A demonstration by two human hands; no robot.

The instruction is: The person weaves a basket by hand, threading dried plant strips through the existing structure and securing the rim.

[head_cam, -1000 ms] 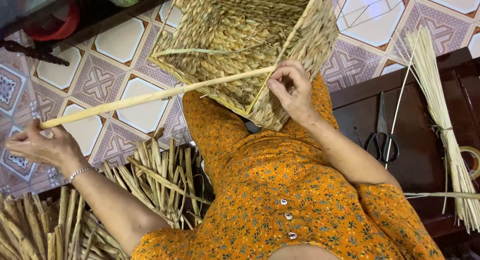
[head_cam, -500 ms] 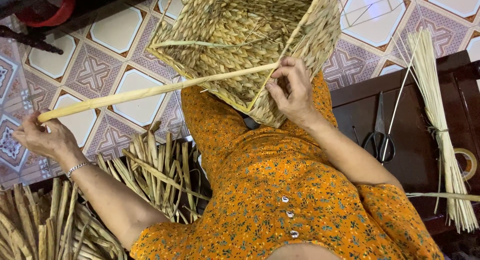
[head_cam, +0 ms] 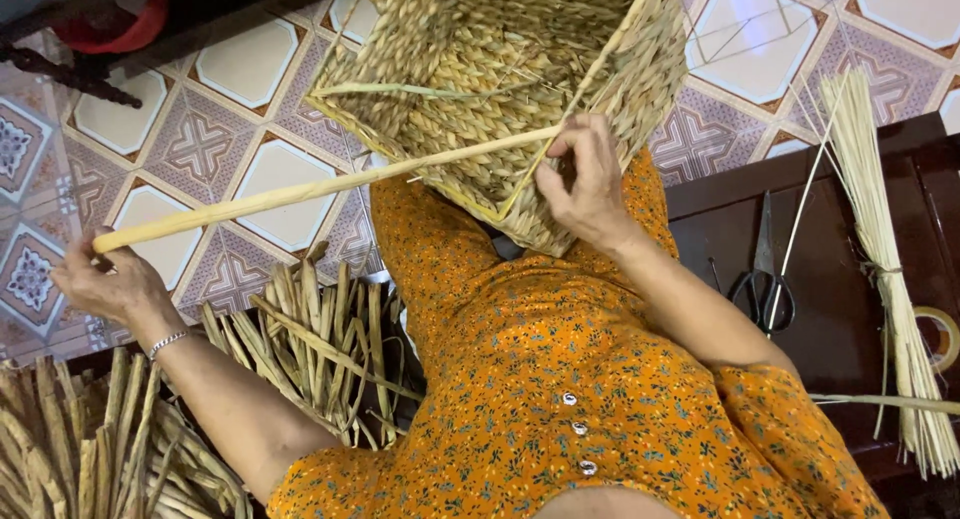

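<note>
**A:** From the head camera, how far along does the weaving look?

**B:** Well along, I'd judge. The woven basket (head_cam: 500, 89) rests on the person's lap, tilted with its opening toward the camera, and its walls are tightly plaited up to the rim. What seems left is the edge: a long pale strand (head_cam: 320, 187) runs from the rim out to the left, not yet worked in.

**A:** And the hands?

**B:** The left hand (head_cam: 110, 284) is out over the tiled floor (head_cam: 250, 79), its grip closed round the strand's far end. The right hand (head_cam: 585, 179) sits at the basket's near rim, fingers pinched on the strand where it meets the weave.

**A:** Any material waiting?

**B:** Plenty. Dried reeds (head_cam: 310, 339) are heaped beside the left arm, and a bundle of thin sticks (head_cam: 880, 239) lies on the dark bench (head_cam: 830, 319) next to scissors (head_cam: 765, 279).
</note>
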